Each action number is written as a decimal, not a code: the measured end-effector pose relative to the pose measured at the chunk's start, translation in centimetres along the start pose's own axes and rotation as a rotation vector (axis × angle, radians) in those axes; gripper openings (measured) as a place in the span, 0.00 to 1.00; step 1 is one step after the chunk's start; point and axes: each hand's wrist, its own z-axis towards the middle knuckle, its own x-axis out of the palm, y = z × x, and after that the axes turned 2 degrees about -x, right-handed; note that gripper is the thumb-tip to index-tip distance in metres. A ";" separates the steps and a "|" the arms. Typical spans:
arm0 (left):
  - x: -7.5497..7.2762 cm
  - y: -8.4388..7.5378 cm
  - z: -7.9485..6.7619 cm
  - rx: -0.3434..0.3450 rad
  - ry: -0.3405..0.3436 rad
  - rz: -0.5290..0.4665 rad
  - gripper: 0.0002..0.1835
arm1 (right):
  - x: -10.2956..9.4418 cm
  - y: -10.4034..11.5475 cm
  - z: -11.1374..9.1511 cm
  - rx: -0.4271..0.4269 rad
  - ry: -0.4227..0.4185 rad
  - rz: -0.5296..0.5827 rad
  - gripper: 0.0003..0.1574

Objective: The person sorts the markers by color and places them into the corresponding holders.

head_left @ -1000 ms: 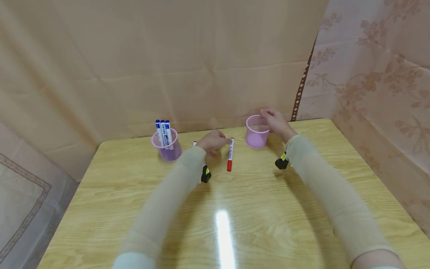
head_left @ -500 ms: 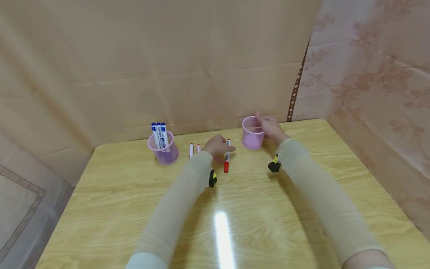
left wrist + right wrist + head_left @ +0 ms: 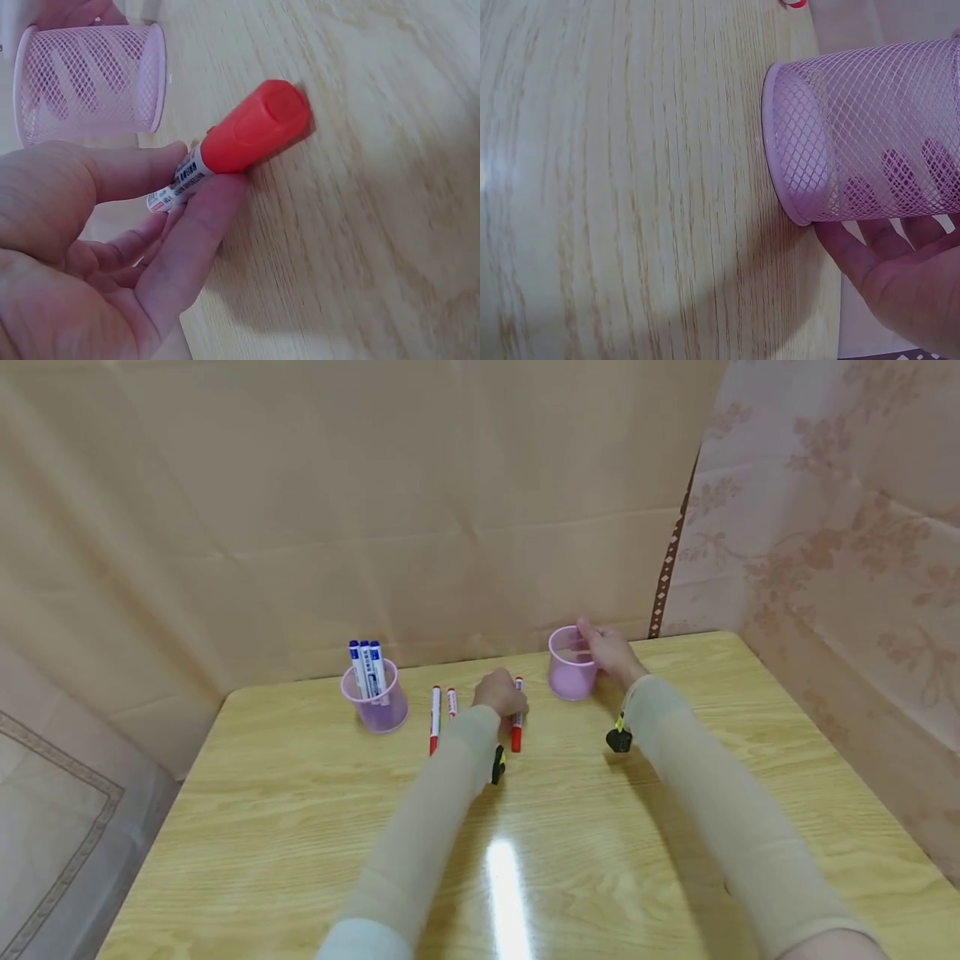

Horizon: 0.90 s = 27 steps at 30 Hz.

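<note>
My left hand pinches a red-capped whiteboard marker between thumb and fingers around its white barrel. That marker lies close over the wooden table, its red cap toward me in the head view. At the back right, my right hand grips an upright pink mesh pen cup from its right side. Through the mesh in the right wrist view, its fingertips show behind the wall. Two more red markers, one marker and another marker, lie left of my left hand, partly hidden by the forearm.
A second pink mesh cup stands at the back left, with several blue-capped markers upright in it. A beige curtain hangs right behind the table's back edge. The wooden table reaches toward me under both forearms.
My left hand has moved right, away from the two left markers, and its fingers have come together on the rightmost one. The right hand has come down onto the cup's side.
</note>
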 end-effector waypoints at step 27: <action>0.4 -1.0 -0.9 -0.034 -0.109 0.030 0.06 | -0.1 0.2 0.0 0.034 0.000 0.014 0.42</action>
